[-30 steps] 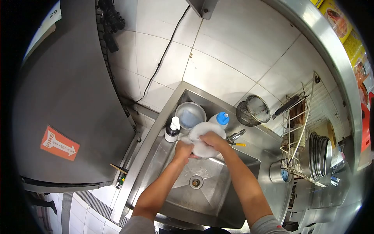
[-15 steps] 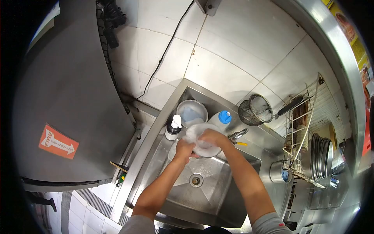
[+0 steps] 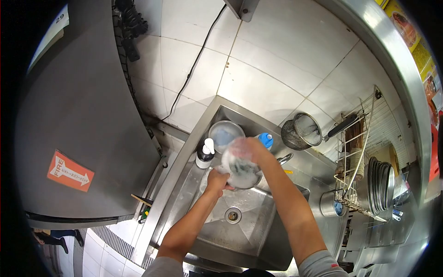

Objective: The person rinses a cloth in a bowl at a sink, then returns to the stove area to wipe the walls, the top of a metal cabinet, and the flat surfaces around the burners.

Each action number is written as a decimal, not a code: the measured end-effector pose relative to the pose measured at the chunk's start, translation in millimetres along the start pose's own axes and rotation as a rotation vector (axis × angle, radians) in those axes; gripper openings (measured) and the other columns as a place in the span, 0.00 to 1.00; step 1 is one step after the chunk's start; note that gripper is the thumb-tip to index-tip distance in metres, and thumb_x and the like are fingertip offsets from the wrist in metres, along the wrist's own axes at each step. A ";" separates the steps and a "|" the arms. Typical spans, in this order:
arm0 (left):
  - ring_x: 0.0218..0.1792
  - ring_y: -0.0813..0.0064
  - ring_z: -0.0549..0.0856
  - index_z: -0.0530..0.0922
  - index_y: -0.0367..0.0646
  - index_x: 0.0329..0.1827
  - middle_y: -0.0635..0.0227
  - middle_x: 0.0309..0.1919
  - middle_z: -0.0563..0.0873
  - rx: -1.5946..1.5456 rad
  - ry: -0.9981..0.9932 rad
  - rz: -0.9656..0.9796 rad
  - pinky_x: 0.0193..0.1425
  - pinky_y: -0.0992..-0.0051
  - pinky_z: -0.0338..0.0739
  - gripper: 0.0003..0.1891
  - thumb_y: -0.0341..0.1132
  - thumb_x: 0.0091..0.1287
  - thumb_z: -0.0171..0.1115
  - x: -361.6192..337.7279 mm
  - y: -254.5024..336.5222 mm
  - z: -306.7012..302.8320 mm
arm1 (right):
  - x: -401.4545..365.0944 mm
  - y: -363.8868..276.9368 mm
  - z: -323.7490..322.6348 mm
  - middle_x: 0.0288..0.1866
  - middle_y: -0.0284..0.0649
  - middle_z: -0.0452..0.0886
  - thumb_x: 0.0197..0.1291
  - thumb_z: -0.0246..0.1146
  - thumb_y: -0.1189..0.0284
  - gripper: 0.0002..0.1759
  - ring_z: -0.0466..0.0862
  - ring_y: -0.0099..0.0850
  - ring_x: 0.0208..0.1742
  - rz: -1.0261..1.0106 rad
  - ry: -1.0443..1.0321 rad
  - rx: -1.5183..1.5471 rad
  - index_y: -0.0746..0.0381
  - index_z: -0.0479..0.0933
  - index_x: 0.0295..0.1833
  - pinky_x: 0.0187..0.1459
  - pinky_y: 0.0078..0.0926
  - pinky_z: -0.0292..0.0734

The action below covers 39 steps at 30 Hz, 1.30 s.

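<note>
My left hand (image 3: 217, 181) grips the lower left rim of a soapy bowl (image 3: 247, 179), thumb on the rim and fingers underneath. White foam covers much of the bowl's inside, with a darker patch showing near its middle. My right hand (image 3: 248, 150) is at the bowl's upper edge, smeared by motion; whether it holds anything cannot be made out. Both hands are over the back part of a steel sink (image 3: 258, 210). Behind the bowl stand a metal basin (image 3: 226, 124) with bluish-white contents, a dark pump bottle (image 3: 204, 157) with a white top, and a blue-capped bottle (image 3: 266, 140).
A faucet (image 3: 286, 159) rises right of the bowl. Further right are a mesh strainer (image 3: 302, 131), a wire rack (image 3: 353, 157), stacked metal plates (image 3: 380, 187) and a steel container (image 3: 328, 203). A grey cabinet (image 3: 78, 106) borders the left. Another person's legs (image 3: 57, 237) show at lower left.
My right hand has moved from inside the bowl up to its far edge. The bowl has tilted, showing more of its foamy inside. Another person's legs have come further into view.
</note>
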State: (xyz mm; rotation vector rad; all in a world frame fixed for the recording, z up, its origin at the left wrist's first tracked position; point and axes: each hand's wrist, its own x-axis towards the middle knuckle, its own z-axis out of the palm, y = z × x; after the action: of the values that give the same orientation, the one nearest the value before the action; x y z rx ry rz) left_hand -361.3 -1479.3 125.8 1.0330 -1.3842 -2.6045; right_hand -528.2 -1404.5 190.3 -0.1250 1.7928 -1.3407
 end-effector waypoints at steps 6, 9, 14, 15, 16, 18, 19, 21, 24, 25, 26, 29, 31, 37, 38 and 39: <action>0.36 0.54 0.87 0.69 0.29 0.56 0.49 0.45 0.81 -0.084 -0.008 0.037 0.24 0.64 0.88 0.20 0.20 0.59 0.57 -1.0 -1.9 -1.1 | -46.6 -8.9 7.4 0.49 0.57 0.77 0.64 0.55 0.72 0.16 0.83 0.53 0.43 0.263 -0.273 0.081 0.77 0.72 0.47 0.42 0.44 0.85; 0.36 0.55 0.87 0.69 0.29 0.56 0.49 0.46 0.80 -0.016 0.031 0.042 0.23 0.65 0.87 0.20 0.21 0.59 0.57 -0.5 -3.8 1.7 | -47.8 13.2 9.3 0.51 0.57 0.76 0.62 0.53 0.74 0.15 0.81 0.52 0.47 0.290 -0.322 -0.229 0.76 0.71 0.47 0.45 0.46 0.84; 0.33 0.57 0.86 0.70 0.30 0.54 0.51 0.44 0.81 0.001 0.062 0.047 0.23 0.67 0.87 0.19 0.21 0.58 0.58 0.4 -4.0 1.0 | 1.0 11.1 1.4 0.46 0.55 0.79 0.61 0.50 0.73 0.16 0.81 0.51 0.48 -0.055 -0.044 0.633 0.73 0.73 0.49 0.42 0.45 0.85; 0.33 0.57 0.86 0.70 0.30 0.54 0.51 0.44 0.81 0.003 0.064 0.044 0.23 0.67 0.87 0.19 0.21 0.58 0.58 -0.3 -4.2 0.5 | 1.2 4.1 -4.5 0.46 0.55 0.79 0.61 0.49 0.73 0.17 0.81 0.50 0.50 -0.027 -0.108 0.532 0.71 0.73 0.51 0.43 0.46 0.84; 0.32 0.58 0.86 0.71 0.30 0.53 0.51 0.44 0.81 -0.002 0.056 0.042 0.22 0.67 0.87 0.19 0.21 0.58 0.58 -0.5 -2.6 0.5 | -10.2 0.5 -6.3 0.46 0.55 0.79 0.61 0.49 0.73 0.17 0.81 0.50 0.50 -0.026 -0.109 0.531 0.71 0.73 0.51 0.43 0.46 0.84; 0.31 0.59 0.86 0.71 0.30 0.53 0.52 0.43 0.81 -0.012 0.048 0.039 0.22 0.67 0.87 0.18 0.21 0.58 0.58 -1.4 -0.7 0.9 | -35.9 3.0 -8.2 0.49 0.51 0.80 0.62 0.55 0.74 0.16 0.83 0.48 0.47 0.194 -0.226 -0.287 0.74 0.73 0.51 0.52 0.39 0.80; 0.31 0.59 0.86 0.71 0.30 0.52 0.52 0.43 0.81 -0.017 0.061 0.036 0.22 0.67 0.87 0.17 0.21 0.58 0.58 -1.9 -1.1 1.5 | -35.8 14.7 -11.0 0.49 0.51 0.80 0.62 0.55 0.74 0.16 0.83 0.48 0.47 0.197 -0.225 -0.291 0.74 0.73 0.51 0.52 0.39 0.80; 0.31 0.59 0.86 0.71 0.30 0.51 0.52 0.42 0.81 -0.021 0.071 0.030 0.22 0.67 0.87 0.17 0.21 0.58 0.57 -5.7 -2.7 2.8 | -27.0 44.5 -18.7 0.48 0.50 0.80 0.61 0.57 0.74 0.17 0.82 0.47 0.48 0.276 -0.159 -0.040 0.71 0.74 0.53 0.49 0.41 0.81; 0.30 0.59 0.86 0.71 0.30 0.50 0.53 0.41 0.80 -0.025 0.073 0.054 0.21 0.67 0.87 0.16 0.21 0.58 0.57 -7.4 1.0 5.5 | -3.5 62.4 -26.2 0.48 0.50 0.80 0.60 0.58 0.72 0.19 0.82 0.47 0.48 -0.267 -0.263 -0.446 0.71 0.73 0.55 0.47 0.42 0.82; 0.30 0.59 0.86 0.71 0.31 0.50 0.53 0.41 0.80 -0.002 0.072 0.066 0.22 0.67 0.87 0.16 0.21 0.58 0.57 -5.9 0.2 4.2 | -4.4 55.6 -21.9 0.48 0.51 0.79 0.60 0.59 0.71 0.20 0.83 0.47 0.47 -0.455 -0.278 -0.577 0.70 0.73 0.56 0.46 0.43 0.82; 0.30 0.59 0.86 0.71 0.31 0.50 0.53 0.41 0.80 0.020 0.075 0.074 0.22 0.67 0.87 0.16 0.21 0.58 0.57 -5.8 -2.0 2.1 | -24.7 22.9 -0.8 0.48 0.50 0.80 0.61 0.59 0.69 0.21 0.83 0.47 0.47 -0.188 -0.236 0.021 0.70 0.73 0.56 0.46 0.43 0.82; 0.32 0.60 0.86 0.71 0.31 0.50 0.54 0.41 0.79 -0.003 0.087 0.048 0.22 0.67 0.87 0.17 0.21 0.57 0.58 -6.6 0.5 1.3 | -36.6 13.0 1.7 0.46 0.48 0.82 0.62 0.57 0.65 0.21 0.82 0.48 0.47 0.145 -0.103 0.493 0.68 0.75 0.55 0.47 0.45 0.82; 0.33 0.60 0.86 0.71 0.32 0.51 0.54 0.42 0.79 -0.006 0.087 0.056 0.23 0.67 0.87 0.17 0.21 0.57 0.58 -6.3 0.5 2.1 | -45.0 17.5 -2.9 0.44 0.47 0.83 0.62 0.57 0.64 0.21 0.82 0.50 0.47 0.187 -0.027 0.369 0.67 0.76 0.54 0.47 0.45 0.82; 0.36 0.59 0.86 0.71 0.33 0.52 0.54 0.44 0.79 0.042 0.075 0.070 0.24 0.66 0.87 0.17 0.21 0.58 0.58 -9.6 -3.3 3.5 | -80.0 62.9 -5.5 0.39 0.45 0.84 0.62 0.56 0.65 0.19 0.83 0.45 0.45 -0.407 0.164 -1.106 0.67 0.77 0.53 0.49 0.42 0.80; 0.36 0.59 0.86 0.71 0.33 0.52 0.54 0.44 0.79 0.057 0.074 0.086 0.25 0.66 0.87 0.18 0.21 0.58 0.58 -11.0 -7.2 3.6 | -76.0 72.7 -15.4 0.40 0.44 0.83 0.63 0.57 0.67 0.18 0.83 0.42 0.45 -0.292 0.154 -0.558 0.67 0.76 0.53 0.49 0.40 0.79; 0.36 0.59 0.86 0.71 0.33 0.52 0.54 0.44 0.79 0.059 0.071 0.082 0.25 0.66 0.87 0.18 0.21 0.58 0.58 -11.1 -12.5 3.4 | -70.0 84.5 -27.6 0.42 0.43 0.82 0.63 0.57 0.69 0.16 0.83 0.39 0.46 -0.170 0.140 -0.010 0.66 0.76 0.53 0.49 0.37 0.79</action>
State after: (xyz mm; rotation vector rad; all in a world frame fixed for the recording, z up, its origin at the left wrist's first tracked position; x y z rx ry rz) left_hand -351.1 -1465.7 123.8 1.0409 -1.4637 -2.4594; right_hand -470.3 -1311.4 162.3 -0.1973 1.9418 -1.4925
